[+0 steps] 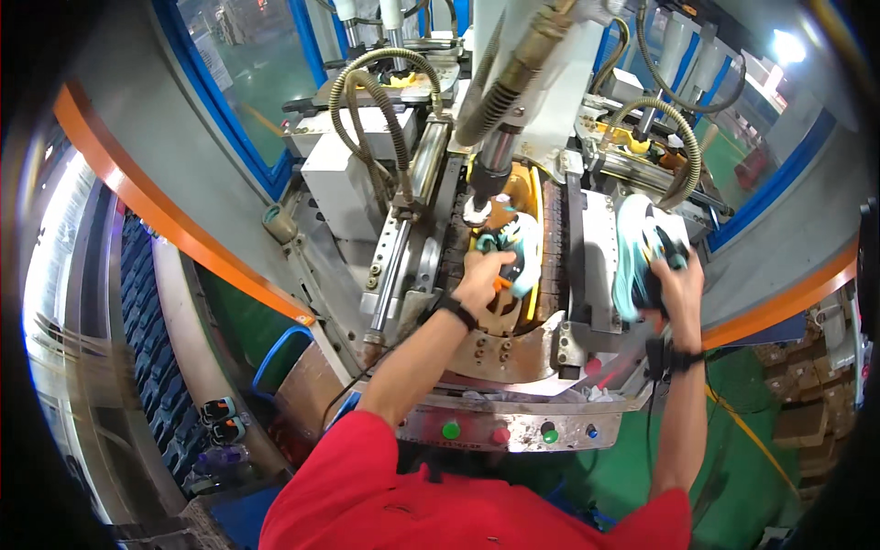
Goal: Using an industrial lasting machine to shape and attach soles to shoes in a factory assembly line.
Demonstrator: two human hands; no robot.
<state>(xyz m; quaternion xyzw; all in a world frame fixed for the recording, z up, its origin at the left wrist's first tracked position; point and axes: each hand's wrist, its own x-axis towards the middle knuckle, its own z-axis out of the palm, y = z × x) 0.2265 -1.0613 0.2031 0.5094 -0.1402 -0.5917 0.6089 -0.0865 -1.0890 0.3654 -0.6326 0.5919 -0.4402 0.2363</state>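
In the middle of the press, a black shoe with a white and teal sole [527, 243] lies in the yellow-edged mould [534, 188]. My left hand [479, 278] is closed on its near side, fingers curled over the dark upper; a small orange part shows by the fingers. To the right, my right hand [680, 284] grips a second shoe, black with a pale teal and white sole [631, 247]. It is held above the light metal side plate [599, 266], slightly smeared by motion. Above the left shoe stands the press rod [495, 165], its lower end close to the toe or heel; I cannot tell which.
A control panel with coloured buttons [500, 434] runs along the near edge. Steel cylinders [394, 275] and ribbed hoses [390, 57] flank the mould. Orange-edged guards [174, 206] curve at both sides. Two more shoes [223, 420] lie at the lower left.
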